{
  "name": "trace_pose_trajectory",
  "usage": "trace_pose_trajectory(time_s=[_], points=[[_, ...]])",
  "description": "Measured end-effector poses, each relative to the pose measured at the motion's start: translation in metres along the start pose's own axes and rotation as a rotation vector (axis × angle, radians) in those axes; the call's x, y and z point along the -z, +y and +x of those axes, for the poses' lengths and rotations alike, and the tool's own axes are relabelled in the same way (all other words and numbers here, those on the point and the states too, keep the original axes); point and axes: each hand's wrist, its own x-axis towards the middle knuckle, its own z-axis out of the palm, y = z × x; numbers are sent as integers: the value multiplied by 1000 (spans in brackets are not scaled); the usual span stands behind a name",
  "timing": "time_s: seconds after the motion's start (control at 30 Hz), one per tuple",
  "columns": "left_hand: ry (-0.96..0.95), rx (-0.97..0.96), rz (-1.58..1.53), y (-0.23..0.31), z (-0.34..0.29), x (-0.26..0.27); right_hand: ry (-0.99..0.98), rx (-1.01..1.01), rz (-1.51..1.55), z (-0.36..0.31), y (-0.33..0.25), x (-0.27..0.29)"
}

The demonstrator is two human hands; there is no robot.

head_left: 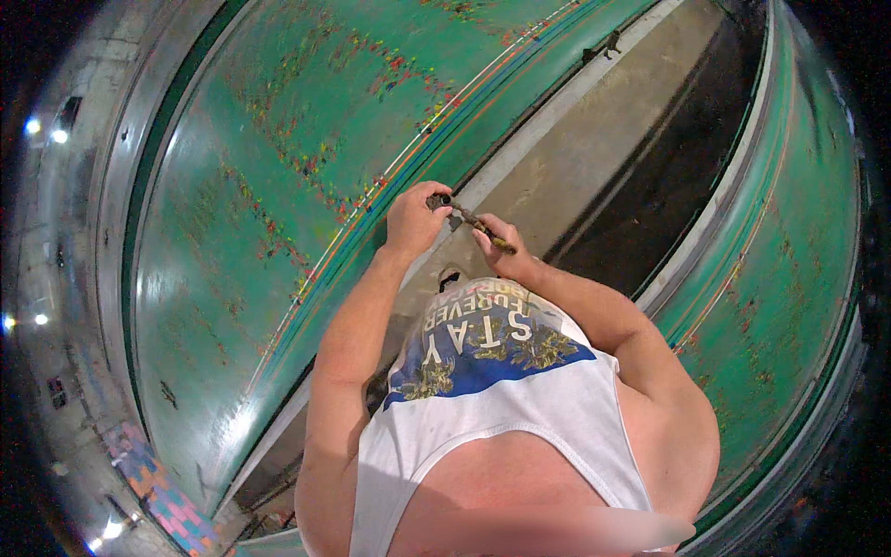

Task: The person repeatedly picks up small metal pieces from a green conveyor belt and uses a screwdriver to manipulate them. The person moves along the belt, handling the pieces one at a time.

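Observation:
A slim, dark, brown-stained hand tool (470,219) with a rounded, hollow-looking end is held at a slant between my two hands. My left hand (416,223) is closed around its rounded end, thumb and fingers pinching it. Further down, my right hand (503,247) grips the handle, whose yellowish-brown tip sticks out past the fingers. The tool's exact kind cannot be made out. Both hands are in front of my body, above the near rim of a long green table (371,121).
Coloured lines run along the table edge, and red and yellow specks dot its surface. A pale rail (557,102) borders a brown aisle floor (566,167). A small dark fitting (608,45) sits on the rail. Another green table (742,362) lies to the right.

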Motion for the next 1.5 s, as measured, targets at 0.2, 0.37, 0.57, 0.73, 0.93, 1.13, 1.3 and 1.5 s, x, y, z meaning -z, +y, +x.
trace_pose_trajectory(time_s=[0.2,0.37,0.57,0.73,0.93,1.13,1.3,1.5], points=[[-48,32,-38,2,6,1,-414,184,-726,24,-5,50],[-18,-18,-109,-2,9,-10,-213,-13,-220,10,-19,52],[10,15,-224,-9,8,-18,-85,-481,468,-3,-11,21],[-37,-65,-200,-11,16,-13,-24,-693,856,0,-14,18],[-23,-154,-188,-13,19,-14,-97,-1078,1801,6,-16,24],[-83,-95,-162,-10,24,-16,3,-972,1828,-1,-17,11],[-38,-182,-144,-4,26,-18,139,-967,1724,0,-19,4],[-87,-125,-119,1,28,-15,28,-960,1776,1,-9,15]])
